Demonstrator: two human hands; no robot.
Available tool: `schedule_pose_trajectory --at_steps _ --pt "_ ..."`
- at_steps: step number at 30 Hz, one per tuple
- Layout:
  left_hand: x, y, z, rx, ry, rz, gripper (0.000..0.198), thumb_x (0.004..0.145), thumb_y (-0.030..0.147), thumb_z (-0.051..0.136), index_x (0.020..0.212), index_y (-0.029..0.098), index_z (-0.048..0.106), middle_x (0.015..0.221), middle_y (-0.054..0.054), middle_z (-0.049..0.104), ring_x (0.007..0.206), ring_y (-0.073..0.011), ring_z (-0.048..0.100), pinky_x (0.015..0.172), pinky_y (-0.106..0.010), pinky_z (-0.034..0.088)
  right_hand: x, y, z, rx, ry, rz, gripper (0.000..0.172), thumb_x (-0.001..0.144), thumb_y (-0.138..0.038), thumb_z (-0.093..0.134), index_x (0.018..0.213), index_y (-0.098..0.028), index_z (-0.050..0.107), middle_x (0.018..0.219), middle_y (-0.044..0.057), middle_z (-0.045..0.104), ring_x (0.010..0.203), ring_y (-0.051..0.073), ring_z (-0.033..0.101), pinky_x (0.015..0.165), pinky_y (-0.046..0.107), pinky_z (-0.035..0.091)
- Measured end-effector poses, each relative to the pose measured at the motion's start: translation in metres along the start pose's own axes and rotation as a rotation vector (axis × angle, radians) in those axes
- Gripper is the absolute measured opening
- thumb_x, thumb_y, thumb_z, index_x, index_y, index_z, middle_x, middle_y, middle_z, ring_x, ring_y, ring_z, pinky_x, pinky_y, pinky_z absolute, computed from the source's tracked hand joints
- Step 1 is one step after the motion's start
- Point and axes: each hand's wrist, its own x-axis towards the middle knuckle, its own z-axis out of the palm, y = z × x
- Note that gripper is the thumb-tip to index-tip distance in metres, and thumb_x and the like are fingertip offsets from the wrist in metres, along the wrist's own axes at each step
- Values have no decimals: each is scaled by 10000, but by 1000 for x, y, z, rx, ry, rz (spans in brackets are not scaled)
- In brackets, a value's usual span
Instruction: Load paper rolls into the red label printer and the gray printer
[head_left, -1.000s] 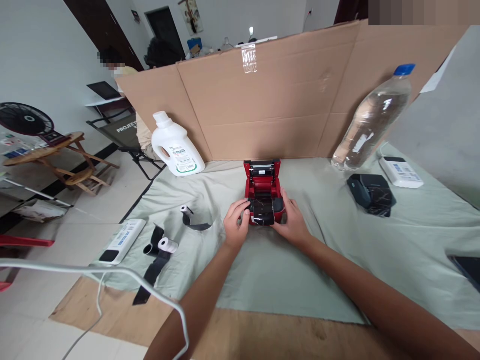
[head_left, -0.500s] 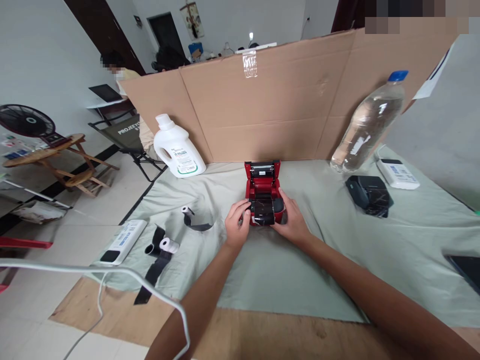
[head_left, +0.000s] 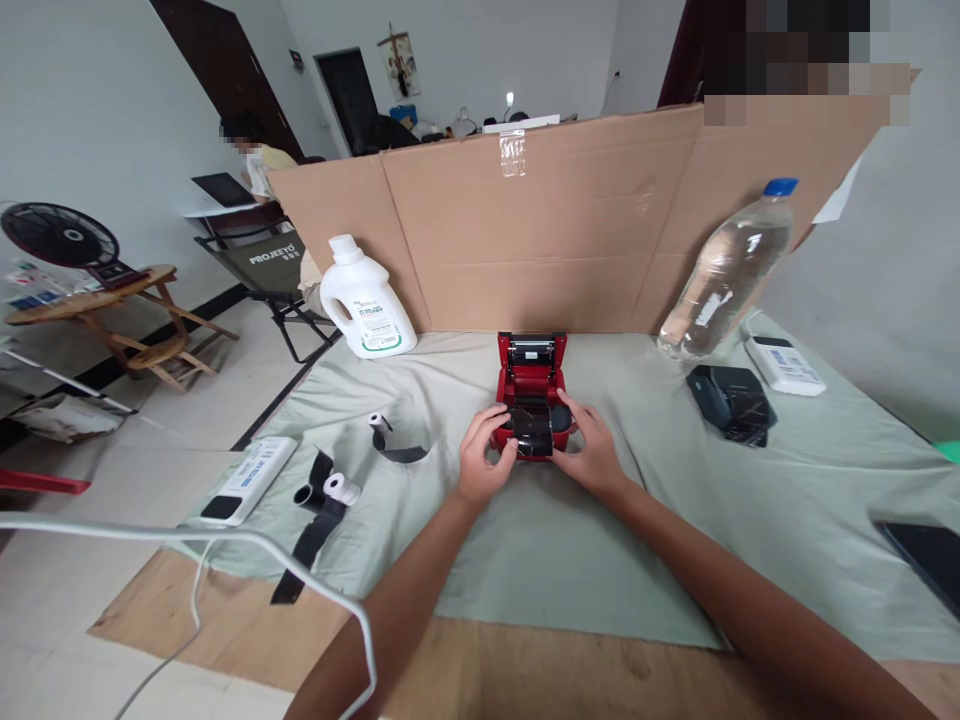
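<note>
A small red device (head_left: 531,382) with a raised lid stands on the pale green cloth. Across its front lies a roll of glossy black film (head_left: 532,425). My left hand (head_left: 484,455) is at the device's left front corner, its thumb and fingers round the edge. My right hand (head_left: 592,445) grips the right side, with fingertips beside the roll's right end. To the left on the cloth are a small white roll with a black strip (head_left: 401,454), and a white roll (head_left: 342,489) beside a black roll (head_left: 306,497) with a long black tail.
A cardboard panel (head_left: 540,230) stands behind the cloth (head_left: 570,570). Near it are a white jug (head_left: 371,310) and a water bottle (head_left: 727,275). White packs, a dark device (head_left: 731,400) and a phone (head_left: 922,560) lie around. A white cable (head_left: 262,545) crosses the lower left.
The camera view has shifted slightly, so the scene sits a little lower. Both hands stay at the red device, with the left thumb slightly lower against its front.
</note>
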Motion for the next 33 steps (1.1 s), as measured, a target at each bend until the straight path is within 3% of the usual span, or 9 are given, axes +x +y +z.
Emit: schedule_pose_trajectory --at_steps 9,12,15,18,20,22,25,33 --pt "-2 -2 0 -23 -2 1 211 968 270 551 1125 178 657 1202 -144 683 964 -199 685 693 -309 573 0 3 -9 4 -20 -76 782 824 -301 664 1566 -240 423 1240 115 687 998 295 626 873 481 569" --pt "-2 -2 0 -32 0 -29 207 981 275 527 1111 184 661 1190 -142 684 958 -200 684 706 -318 574 15 1 -20 22 -2 -132 582 926 -340 550 1499 -244 524 1295 115 689 1061 304 631 888 490 561" --pt "-1 -3 1 -41 -13 -36 214 992 277 504 1112 186 656 1188 -139 682 1007 -212 678 736 -329 579 46 -8 -29 -29 1 -59 401 997 -334 446 1287 -231 702 1142 96 760 929 266 682 849 437 563" --pt "-1 -3 0 -53 -22 -19 217 993 274 502 1122 187 652 1190 -134 681 1053 -222 671 811 -363 585 87 -20 -25 -218 -280 -6 338 986 -264 457 1072 -221 782 991 84 792 830 250 713 787 390 553" --pt "-2 -4 0 -55 -27 -19 220 993 276 503 1133 189 650 1199 -133 679 1062 -224 670 848 -380 585 111 -26 -17 -382 -546 -94 318 947 -185 483 985 -231 796 958 87 794 850 269 726 761 380 536" --pt "-3 -5 0 -48 -33 -25 227 994 286 502 1143 193 646 1212 -133 676 1060 -224 672 863 -390 586 129 -31 -7 -498 -733 -202 309 906 -131 512 948 -235 800 953 96 790 871 282 730 731 367 519" --pt "-4 -7 0 -52 -40 -31 229 992 286 505 1153 198 642 1233 -134 670 1060 -224 674 879 -397 588 144 -37 4 -578 -858 -217 250 854 -128 584 954 -212 797 953 120 784 880 287 729 684 342 505" --pt "-3 -8 2 -98 -27 -34 233 979 277 512 1141 184 650 1231 -136 672 1099 -238 665 945 -428 579 151 -44 11 -702 -1065 2 171 807 -145 638 937 -163 748 977 151 750 874 292 713 641 310 454"
